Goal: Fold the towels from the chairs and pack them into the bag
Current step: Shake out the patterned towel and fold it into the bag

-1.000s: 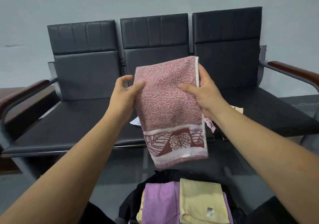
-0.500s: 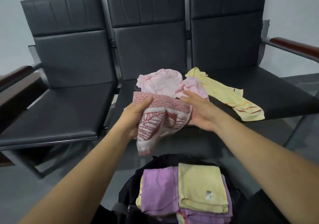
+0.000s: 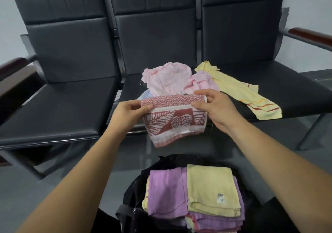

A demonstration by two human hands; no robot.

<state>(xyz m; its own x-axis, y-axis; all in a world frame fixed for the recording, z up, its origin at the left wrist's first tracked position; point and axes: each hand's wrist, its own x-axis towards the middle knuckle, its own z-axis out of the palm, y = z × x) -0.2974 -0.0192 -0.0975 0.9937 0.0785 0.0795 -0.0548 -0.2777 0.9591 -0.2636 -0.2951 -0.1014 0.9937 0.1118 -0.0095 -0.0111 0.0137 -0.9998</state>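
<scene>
1. Left hand (image 3: pixel 128 113) and right hand (image 3: pixel 215 108) pinch the folded red patterned towel (image 3: pixel 173 117) by its ends, above the middle chair seat's near edge (image 3: pixel 136 131).
2. Near, the open black bag (image 3: pixel 136 188) holds a folded purple towel (image 3: pixel 167 191) and a yellow towel (image 3: pixel 210 188).

Three black chairs (image 3: pixel 156 40) in a row against a pale wall (image 3: pixel 309 4).
The chairs are joined side by side, padded in smooth black, with upright backs stitched into panels. The wall behind is plain, pale grey and evenly lit. A dark wooden right armrest (image 3: pixel 310 37) on a grey metal bracket ends the row on one side, and a left armrest (image 3: pixel 12 65) ends the other. The left seat (image 3: pixel 59 110) has a soft sheen. Grey metal legs (image 3: pixel 309 132) run down to a smooth grey floor (image 3: pixel 27 196) with dim reflections.
</scene>
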